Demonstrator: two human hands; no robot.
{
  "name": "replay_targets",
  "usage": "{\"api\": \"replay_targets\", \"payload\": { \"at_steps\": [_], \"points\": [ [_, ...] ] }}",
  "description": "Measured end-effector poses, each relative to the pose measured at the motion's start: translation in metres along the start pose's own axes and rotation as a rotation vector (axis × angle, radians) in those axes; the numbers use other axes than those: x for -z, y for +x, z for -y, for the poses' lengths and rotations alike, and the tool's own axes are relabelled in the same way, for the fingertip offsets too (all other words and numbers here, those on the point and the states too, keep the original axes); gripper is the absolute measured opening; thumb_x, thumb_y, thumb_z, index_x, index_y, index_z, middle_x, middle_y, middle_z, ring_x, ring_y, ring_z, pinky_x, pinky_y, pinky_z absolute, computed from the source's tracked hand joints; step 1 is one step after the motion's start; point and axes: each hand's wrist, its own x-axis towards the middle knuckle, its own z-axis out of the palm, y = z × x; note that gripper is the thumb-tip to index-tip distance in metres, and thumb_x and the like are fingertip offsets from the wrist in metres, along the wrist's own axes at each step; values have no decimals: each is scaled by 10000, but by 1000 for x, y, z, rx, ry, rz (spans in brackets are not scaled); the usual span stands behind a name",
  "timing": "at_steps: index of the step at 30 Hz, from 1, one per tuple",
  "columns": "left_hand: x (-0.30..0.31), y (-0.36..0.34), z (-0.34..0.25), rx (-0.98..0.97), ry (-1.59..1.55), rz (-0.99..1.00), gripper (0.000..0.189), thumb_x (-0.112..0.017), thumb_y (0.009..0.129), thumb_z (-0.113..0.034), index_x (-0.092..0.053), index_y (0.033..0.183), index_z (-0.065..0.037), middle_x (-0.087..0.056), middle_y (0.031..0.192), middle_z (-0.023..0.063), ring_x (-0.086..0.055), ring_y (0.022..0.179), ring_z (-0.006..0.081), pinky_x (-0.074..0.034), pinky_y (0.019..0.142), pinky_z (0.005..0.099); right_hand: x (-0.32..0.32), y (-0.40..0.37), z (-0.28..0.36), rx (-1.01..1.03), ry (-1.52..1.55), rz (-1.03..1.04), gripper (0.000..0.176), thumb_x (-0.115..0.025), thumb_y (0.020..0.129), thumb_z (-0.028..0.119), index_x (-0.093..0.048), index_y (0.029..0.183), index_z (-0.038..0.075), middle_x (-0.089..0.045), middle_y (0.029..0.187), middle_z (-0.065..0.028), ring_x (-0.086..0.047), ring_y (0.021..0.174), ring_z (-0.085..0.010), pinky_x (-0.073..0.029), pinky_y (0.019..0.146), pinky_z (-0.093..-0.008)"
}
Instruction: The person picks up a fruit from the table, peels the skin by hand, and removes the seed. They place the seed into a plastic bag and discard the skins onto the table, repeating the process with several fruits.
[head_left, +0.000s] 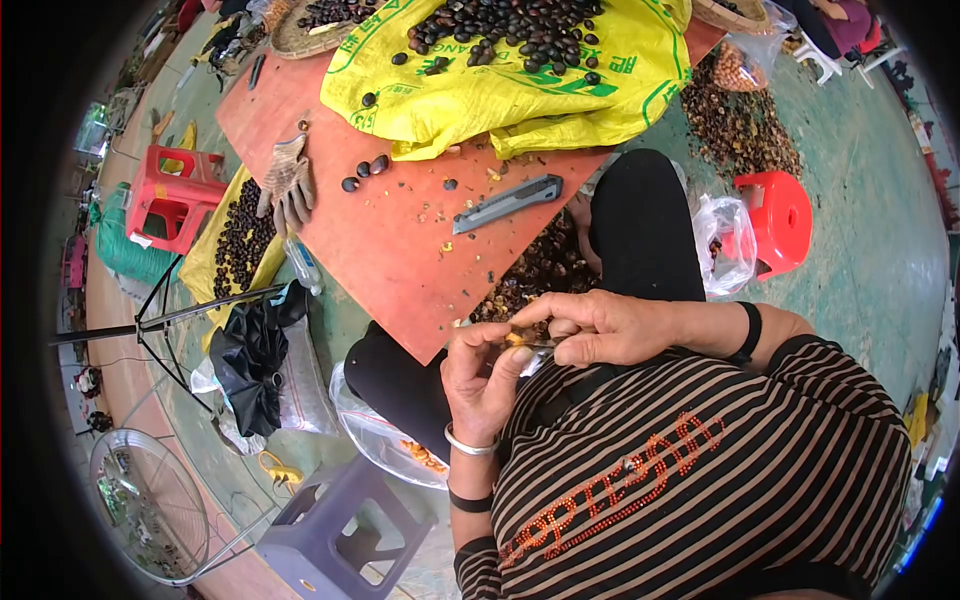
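My left hand [476, 378], with a silver bangle on its wrist, is closed in a pinch on a small yellowish piece [516, 340]. Close against it, my right hand [612, 328] has its fingers curled around something thin that I cannot make out. Both hands are over my lap, near the reddish board's [350, 250] near corner. On that board lies a grey utility knife [508, 203], beyond my hands. Several dark nuts [367, 168] are on the board, and a larger heap of dark nuts [500, 30] rests on a yellow sack [450, 110].
A worn glove [289, 185] lies at the board's left edge. Brown shell scraps [545, 265] cover the floor below. A red stool [780, 225] stands right, another red stool [172, 200] left, and a grey stool [340, 530] at lower left. A clear bag [380, 440] sits beside my leg.
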Motion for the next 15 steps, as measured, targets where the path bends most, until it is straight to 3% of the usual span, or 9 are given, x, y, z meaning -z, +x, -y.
{"api": "replay_targets", "payload": {
  "at_steps": [7,9,10,13,15],
  "points": [
    [3,0,1,-75,99,31,235,-672,789,-36,-504,950,-3,-616,812,61,-564,699,76,-465,626,201,1,3,-10,25,-134,-53,384,-497,870,103,-439,1249,73,-549,801,-8,-520,719,-65,-438,668,-232],
    [4,1,2,-87,135,27,232,-676,786,-41,-509,941,-3,-617,801,67,-573,697,81,-468,623,205,0,6,-20,240,-215,-138,361,-492,870,100,-459,1228,61,-544,812,-8,-513,722,-60,-437,662,-229],
    [3,1,2,-87,135,30,232,-676,786,-41,-509,941,-3,-617,801,67,-573,697,81,-468,623,205,-1,7,-23,240,-215,-140,361,-492,870,100,-459,1228,61,-544,812,-8,-513,722,-60,-437,662,-229],
    [2,2,3,-65,182,-9,236,-681,781,-41,-509,938,-4,-616,794,69,-582,690,89,-469,617,205,-1,10,-31,180,-124,-148,341,-477,881,96,-467,1220,55,-521,790,4,-484,681,-46,-418,623,-207],
    [5,2,6,-25,233,18,271,-680,778,-36,-494,972,0,-624,828,83,-588,707,102,-472,638,212,-1,13,-36,124,128,-123,322,-467,894,98,-473,1212,56,-481,718,25,-434,617,-28,-382,564,-185]
  ]
}}
